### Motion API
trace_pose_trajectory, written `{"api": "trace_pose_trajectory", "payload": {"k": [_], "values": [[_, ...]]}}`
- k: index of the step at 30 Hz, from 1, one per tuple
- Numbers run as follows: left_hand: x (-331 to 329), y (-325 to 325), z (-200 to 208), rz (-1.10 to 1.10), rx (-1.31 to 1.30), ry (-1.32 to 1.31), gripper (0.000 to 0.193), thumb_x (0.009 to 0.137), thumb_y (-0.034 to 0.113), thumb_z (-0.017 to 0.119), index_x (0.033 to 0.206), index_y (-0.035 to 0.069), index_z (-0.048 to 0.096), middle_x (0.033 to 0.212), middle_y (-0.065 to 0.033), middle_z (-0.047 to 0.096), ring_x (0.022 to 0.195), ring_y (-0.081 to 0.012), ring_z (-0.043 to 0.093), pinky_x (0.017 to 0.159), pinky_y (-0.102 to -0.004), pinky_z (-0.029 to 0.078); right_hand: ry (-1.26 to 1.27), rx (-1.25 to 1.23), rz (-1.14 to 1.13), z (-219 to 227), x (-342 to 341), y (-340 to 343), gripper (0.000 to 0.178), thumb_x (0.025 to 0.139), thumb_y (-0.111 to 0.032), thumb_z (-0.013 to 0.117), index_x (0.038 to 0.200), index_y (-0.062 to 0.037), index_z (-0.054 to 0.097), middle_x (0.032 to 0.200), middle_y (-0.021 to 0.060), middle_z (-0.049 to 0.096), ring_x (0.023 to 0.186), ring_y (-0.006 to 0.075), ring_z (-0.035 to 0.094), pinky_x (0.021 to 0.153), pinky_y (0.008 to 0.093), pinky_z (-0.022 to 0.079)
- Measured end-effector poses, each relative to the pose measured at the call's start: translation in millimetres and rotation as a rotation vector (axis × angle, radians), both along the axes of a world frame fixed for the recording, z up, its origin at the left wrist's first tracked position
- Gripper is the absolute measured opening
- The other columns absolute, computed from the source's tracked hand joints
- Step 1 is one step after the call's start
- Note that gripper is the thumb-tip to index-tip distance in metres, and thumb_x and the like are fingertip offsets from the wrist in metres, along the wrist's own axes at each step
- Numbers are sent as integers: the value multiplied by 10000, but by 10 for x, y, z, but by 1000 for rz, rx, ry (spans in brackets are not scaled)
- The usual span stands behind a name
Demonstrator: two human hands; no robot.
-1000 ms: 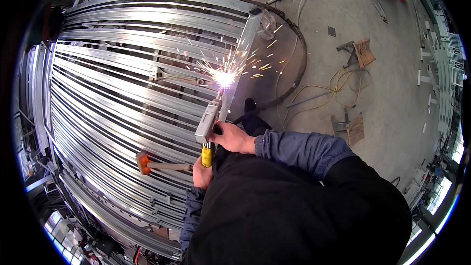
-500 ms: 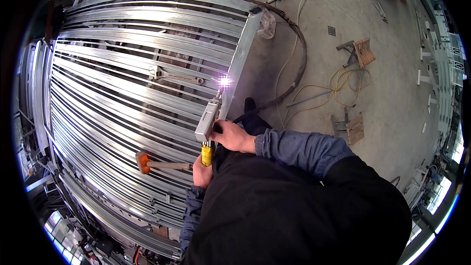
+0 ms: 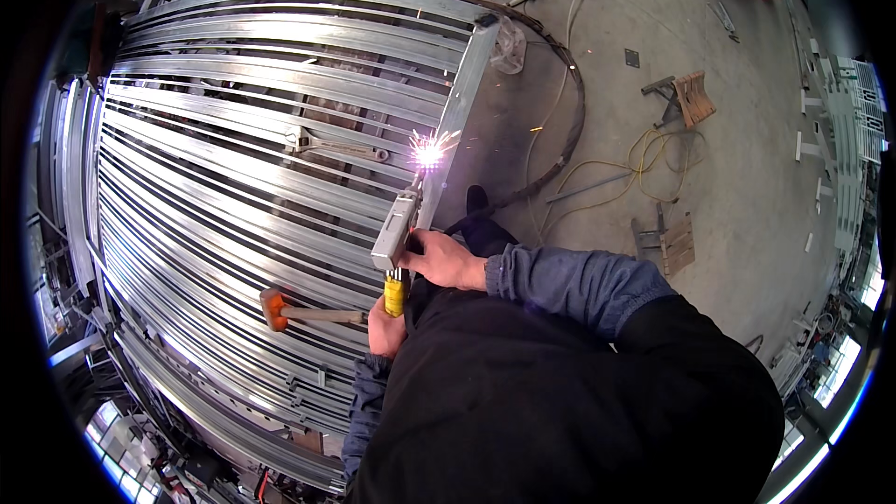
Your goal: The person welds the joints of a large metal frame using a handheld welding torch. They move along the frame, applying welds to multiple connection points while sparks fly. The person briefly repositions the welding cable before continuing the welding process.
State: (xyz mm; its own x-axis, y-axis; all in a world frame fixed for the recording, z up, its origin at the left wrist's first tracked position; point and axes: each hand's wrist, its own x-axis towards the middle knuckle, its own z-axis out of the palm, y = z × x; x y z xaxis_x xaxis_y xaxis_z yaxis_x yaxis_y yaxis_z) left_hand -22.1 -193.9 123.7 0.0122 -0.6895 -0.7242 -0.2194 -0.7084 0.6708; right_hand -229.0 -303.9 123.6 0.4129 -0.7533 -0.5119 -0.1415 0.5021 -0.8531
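My right hand [image 3: 446,259] is closed around the body of a silver, box-shaped handheld welding gun [image 3: 394,231]. Lower down, my left hand [image 3: 385,327] is wrapped about the gun's rear end by its yellow part [image 3: 394,297]; some of its fingers are hidden. The gun's nozzle reaches the joint where a slat meets the galvanized end rail [image 3: 459,89] of a large metal frame. A bright violet-white glare with flying sparks [image 3: 427,151] covers the nozzle tip and the joint.
On the slats lie an orange-headed mallet [image 3: 273,310] left of my hands and an adjustable wrench [image 3: 343,147] beyond them. A thick dark cable [image 3: 577,112] loops over the floor at right. Further right are a yellow hose [image 3: 644,168] and small wooden-topped stools [image 3: 693,99].
The glare at the joint has grown, and sparks now fly out over the rail and floor. Both hands and the welding gun stay nearly in place.
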Motion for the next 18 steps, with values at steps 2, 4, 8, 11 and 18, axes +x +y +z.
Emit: {"api": "trace_pose_trajectory", "payload": {"k": [2,4,8,11,18], "values": [[14,16,-13,-9,-11,-15,278,915,79,706,1156,-55,672,1018,-66,751,923,-124,690,845,-303,538,10,-3,10,16,-3,-5,392,1004,-307,694,1223,13,632,1159,151,719,1108,245,671,988,370,505],[26,24,-45,-32,-30,-52,281,912,76,706,1160,-52,674,1024,-68,753,929,-126,695,847,-305,540,21,1,25,14,-5,-9,397,1003,-306,695,1233,12,631,1172,154,718,1122,252,669,998,373,501],[10,25,-15,0,-7,-22,290,909,68,705,1172,-51,674,1033,-69,755,936,-127,699,848,-305,541,21,-3,31,22,-3,-13,425,1002,-327,692,1250,12,628,1185,162,716,1133,267,667,1006,377,497],[47,61,-68,-4,-4,-19,293,908,69,709,1172,-52,672,1032,-66,753,931,-123,695,845,-301,539,26,7,42,72,-16,-32,451,998,-350,693,1256,14,626,1188,171,714,1141,281,666,1009,382,495],[1,12,31,20,9,15,317,896,89,743,1169,-55,670,1027,-57,749,923,-112,684,844,-296,536,21,-66,25,-8,-9,11,544,981,-413,680,1281,29,579,1156,261,700,1130,419,659,962,439,505]]}}
